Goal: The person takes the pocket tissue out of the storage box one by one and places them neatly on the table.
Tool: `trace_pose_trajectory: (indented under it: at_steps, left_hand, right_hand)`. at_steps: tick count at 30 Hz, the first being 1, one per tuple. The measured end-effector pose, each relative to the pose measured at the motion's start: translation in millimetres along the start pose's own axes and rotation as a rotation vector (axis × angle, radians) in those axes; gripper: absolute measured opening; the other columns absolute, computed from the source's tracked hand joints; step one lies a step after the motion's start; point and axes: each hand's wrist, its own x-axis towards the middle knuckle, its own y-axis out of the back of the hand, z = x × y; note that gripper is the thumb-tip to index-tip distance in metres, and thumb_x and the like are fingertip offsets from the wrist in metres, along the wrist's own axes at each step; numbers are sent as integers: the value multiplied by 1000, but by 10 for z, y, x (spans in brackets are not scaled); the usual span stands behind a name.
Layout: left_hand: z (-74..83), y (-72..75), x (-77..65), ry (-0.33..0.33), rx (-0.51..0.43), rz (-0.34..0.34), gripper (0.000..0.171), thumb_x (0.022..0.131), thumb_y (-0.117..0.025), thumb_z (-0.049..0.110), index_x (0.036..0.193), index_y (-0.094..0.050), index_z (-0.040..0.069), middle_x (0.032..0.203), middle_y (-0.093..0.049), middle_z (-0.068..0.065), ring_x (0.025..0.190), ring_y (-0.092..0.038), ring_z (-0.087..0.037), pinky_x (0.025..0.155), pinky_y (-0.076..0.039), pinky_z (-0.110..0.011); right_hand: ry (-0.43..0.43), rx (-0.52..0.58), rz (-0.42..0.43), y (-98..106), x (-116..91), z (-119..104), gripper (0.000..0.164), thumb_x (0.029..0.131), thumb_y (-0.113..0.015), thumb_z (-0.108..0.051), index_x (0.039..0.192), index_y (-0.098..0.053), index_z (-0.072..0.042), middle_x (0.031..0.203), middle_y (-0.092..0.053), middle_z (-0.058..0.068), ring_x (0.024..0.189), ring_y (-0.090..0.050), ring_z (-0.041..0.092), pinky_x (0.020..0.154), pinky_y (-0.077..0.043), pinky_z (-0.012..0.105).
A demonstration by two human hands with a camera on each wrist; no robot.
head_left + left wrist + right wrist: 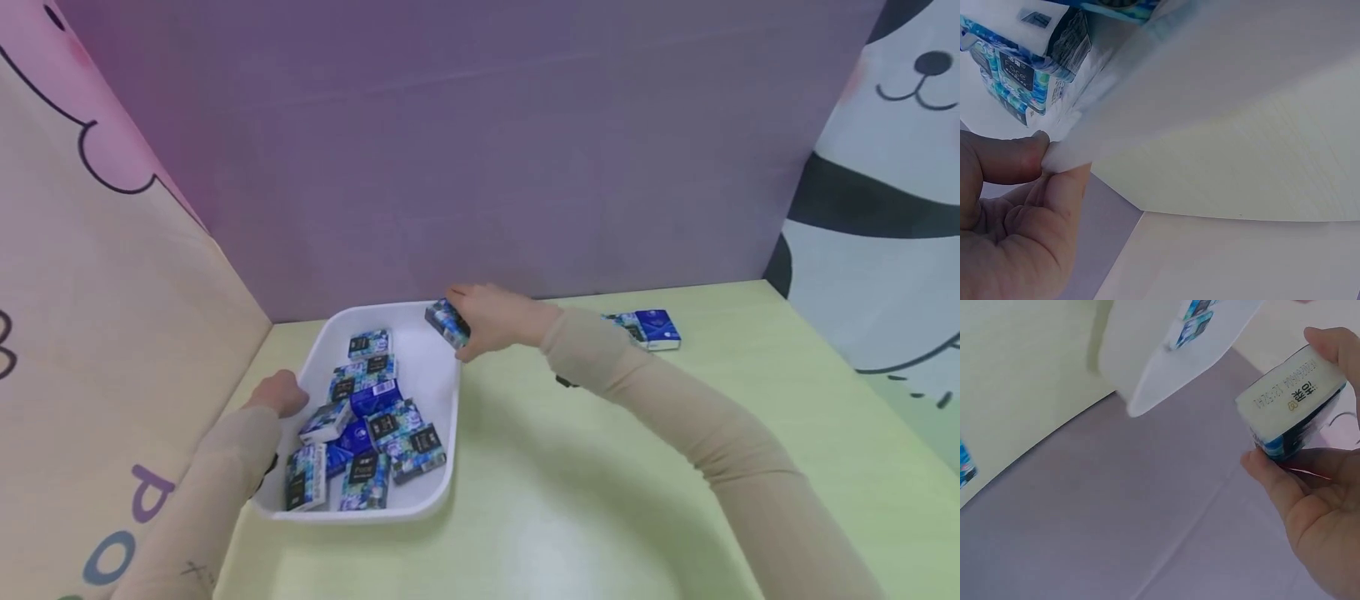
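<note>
A white plastic bin stands on the table with several pocket tissue packs inside, some floral blue and some plain dark blue. My left hand grips the bin's left rim; in the left wrist view its thumb and fingers pinch the edge. Over the bin's far right corner, my right hand holds a floral tissue pack. The right wrist view shows this pack's white printed side between thumb and fingers.
To the right on the table, more tissue packs lie near the back, partly hidden by my right forearm. A purple-grey panel rises behind the table. Cartoon-printed panels stand at both sides.
</note>
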Motion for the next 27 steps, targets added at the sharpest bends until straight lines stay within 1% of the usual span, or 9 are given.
trace_pose_trajectory:
  at_steps: [5, 10, 13, 14, 16, 19, 21, 23, 27]
  left_hand:
    - [-25, -16, 0, 14, -17, -2, 37, 83, -48, 12, 107, -48, -16, 97, -56, -30, 89, -56, -39, 81, -47, -49]
    - [-65, -7, -14, 41, -38, 0, 37, 85, -47, 11, 109, -47, -16, 98, -56, -30, 90, -56, -39, 81, -48, -49]
    - [-80, 9, -30, 44, -42, 1, 37, 85, -47, 12, 110, -46, -15, 98, -56, -30, 90, -56, -39, 81, -48, -50]
    - [-83, 12, -33, 45, -39, -2, 37, 85, -47, 12, 110, -46, -15, 98, -56, -30, 90, -56, -39, 81, -47, -50]
    - [-90, 14, -34, 49, -36, -11, 38, 85, -48, 12, 111, -46, -15, 99, -55, -30, 91, -56, -39, 82, -47, -50]
    - [-103, 5, -33, 52, -32, -16, 38, 85, -48, 12, 110, -46, -16, 100, -55, -30, 91, -55, -39, 83, -46, -50]
    - [-108, -2, -38, 44, -23, -10, 37, 84, -48, 12, 109, -47, -16, 99, -55, -30, 91, -55, -39, 83, -46, -50]
    - [-110, -9, -43, 30, -14, 1, 37, 83, -48, 12, 107, -48, -16, 98, -56, -30, 90, -55, -39, 83, -46, -50]
    - [-103, -17, -56, 13, -7, 16, 37, 81, -48, 12, 106, -48, -16, 97, -56, -30, 89, -56, -39, 83, -46, -50]
  right_hand:
    - [-37, 19, 28, -79, 3, 275, 85, 70, -69, -43, 131, -39, 6, 127, -49, 17, 112, -50, 28, 101, -38, 38]
    - [-114, 74, 17, -209, 32, 451, 70, 68, -72, -42, 119, -51, 1, 112, -55, 12, 99, -52, 25, 93, -43, 37]
    - [-168, 118, 0, -327, 58, 525, 59, 69, -71, -42, 110, -55, -3, 106, -56, 9, 94, -52, 23, 88, -45, 37]
    - [-187, 134, -11, -377, 65, 545, 58, 70, -71, -42, 110, -56, -3, 108, -55, 9, 95, -51, 23, 89, -45, 37]
    - [-218, 179, -33, -484, 77, 574, 59, 71, -71, -41, 113, -56, -1, 117, -53, 13, 101, -51, 25, 92, -44, 39]
    - [-245, 209, -51, -675, 122, 615, 57, 73, -69, -39, 113, -55, 0, 118, -52, 14, 99, -52, 25, 92, -45, 39]
    - [-255, 206, -49, -785, 152, 640, 61, 74, -68, -38, 116, -53, 4, 121, -51, 18, 98, -54, 25, 92, -46, 39]
    - [-261, 194, -43, -877, 174, 665, 59, 75, -66, -38, 115, -53, 5, 118, -52, 19, 93, -54, 26, 89, -47, 39]
    - [-300, 219, -48, -978, 181, 683, 71, 76, -65, -35, 126, -43, 10, 129, -44, 25, 99, -53, 29, 93, -45, 43]
